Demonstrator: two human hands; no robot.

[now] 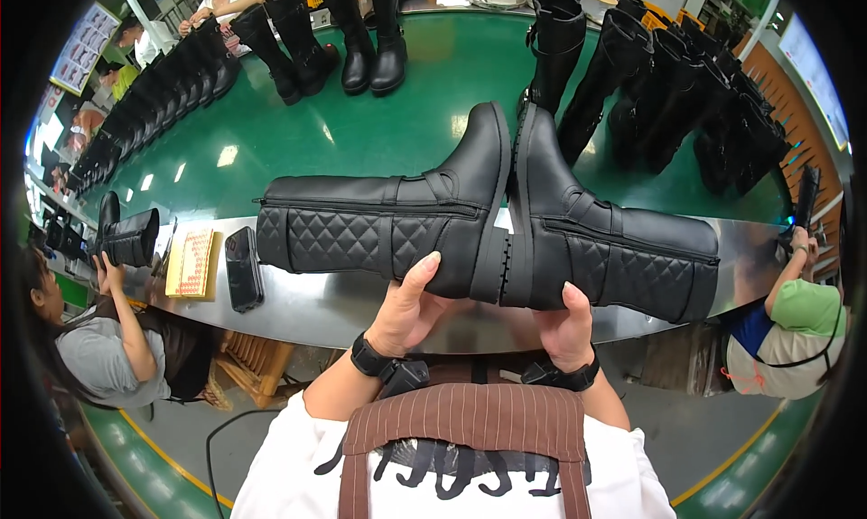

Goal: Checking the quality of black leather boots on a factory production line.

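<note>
Two tall black boots lie on their sides in my hands, soles pressed together in the middle. The left boot (348,225) has its shaft toward the left, with a zipper and a quilted panel facing up. Its match, the right boot (623,248), points its shaft to the right. My left hand (408,309) grips the left boot near the heel, thumb on the quilted leather. Around the heel area of the other boot, my right hand (567,325) is closed with its thumb on top. The undersides of both boots and most fingers are hidden.
A metal table edge (316,307) runs before me, the green tabletop (298,153) beyond. A phone (243,271) and a notepad (191,264) lie at left. Black boots (632,85) stand at the back right, others along the far left. Co-workers (108,338) sit at both sides.
</note>
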